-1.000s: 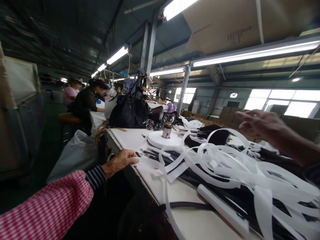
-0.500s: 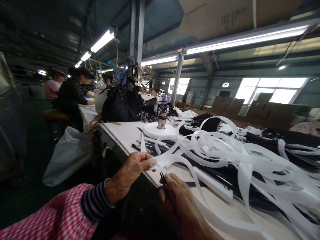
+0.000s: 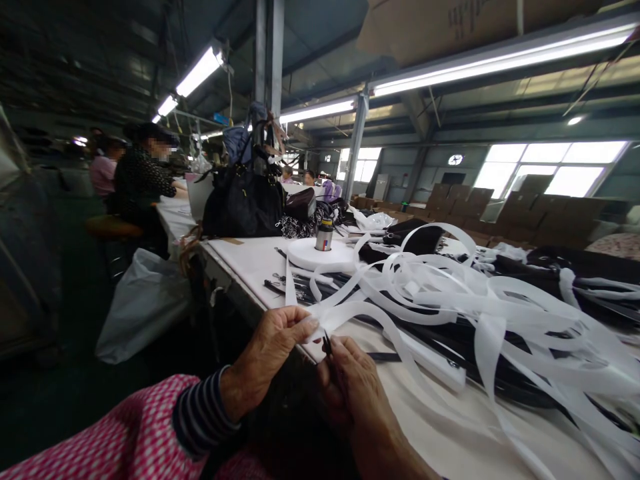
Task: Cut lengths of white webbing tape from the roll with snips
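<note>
My left hand (image 3: 273, 353) pinches a white ribbon (image 3: 350, 312) between thumb and fingers, over the table's near edge. From the pinch, one strand rises to a flat white roll (image 3: 305, 256), and others curve right. Just right of it, my right hand (image 3: 357, 383) is closed around small dark thread snips (image 3: 327, 343). The tips of the snips point up and reach the ribbon's lower edge; whether the blades are apart is hard to see. Most of the snips' handle is hidden in my fingers.
Loose white ribbon (image 3: 435, 280) lies tangled across the table (image 3: 240, 257) over dark straps. A metal cylinder (image 3: 325, 235) stands on the roll. Black bags (image 3: 243, 203) are piled behind. At the left, a person (image 3: 145, 167) sits near a white sack (image 3: 145, 303).
My right hand has brought the snips up to the ribbon beside my left hand, closing the small gap. My left hand keeps its pinch and has shifted slightly right.
</note>
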`<state>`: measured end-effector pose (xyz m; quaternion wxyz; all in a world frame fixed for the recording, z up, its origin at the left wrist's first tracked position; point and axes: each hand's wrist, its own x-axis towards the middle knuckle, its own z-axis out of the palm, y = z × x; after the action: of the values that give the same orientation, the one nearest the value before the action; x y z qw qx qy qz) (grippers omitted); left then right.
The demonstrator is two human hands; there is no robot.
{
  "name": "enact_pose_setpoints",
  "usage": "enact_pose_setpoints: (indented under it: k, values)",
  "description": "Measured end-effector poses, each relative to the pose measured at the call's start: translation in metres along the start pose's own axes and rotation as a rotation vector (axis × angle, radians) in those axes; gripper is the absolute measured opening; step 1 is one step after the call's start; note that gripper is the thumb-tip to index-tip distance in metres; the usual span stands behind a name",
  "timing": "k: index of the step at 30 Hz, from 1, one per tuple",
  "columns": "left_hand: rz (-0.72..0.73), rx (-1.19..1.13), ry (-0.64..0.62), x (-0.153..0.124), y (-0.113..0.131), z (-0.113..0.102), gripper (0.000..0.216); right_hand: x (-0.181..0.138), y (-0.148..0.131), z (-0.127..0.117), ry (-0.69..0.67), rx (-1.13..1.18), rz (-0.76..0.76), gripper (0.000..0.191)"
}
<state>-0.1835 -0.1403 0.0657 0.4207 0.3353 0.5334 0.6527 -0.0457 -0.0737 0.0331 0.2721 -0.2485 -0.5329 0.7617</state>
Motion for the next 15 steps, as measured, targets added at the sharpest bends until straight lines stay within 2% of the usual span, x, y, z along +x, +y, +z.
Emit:
enact_pose_setpoints:
  k: [6, 15]
  values:
    - [-0.071, -0.053, -0.023, 0.0061, -0.0103, -0.0049, 0.041, 0.0099, 0.0042, -0.0011, -0.013, -0.002, 0.046, 0.045]
    - [-0.094, -0.039, -0.003, 0.0084, -0.0067, -0.0035, 0.044, 0.0089, 0.0065, -0.0018, -0.008, 0.015, 0.025, 0.044]
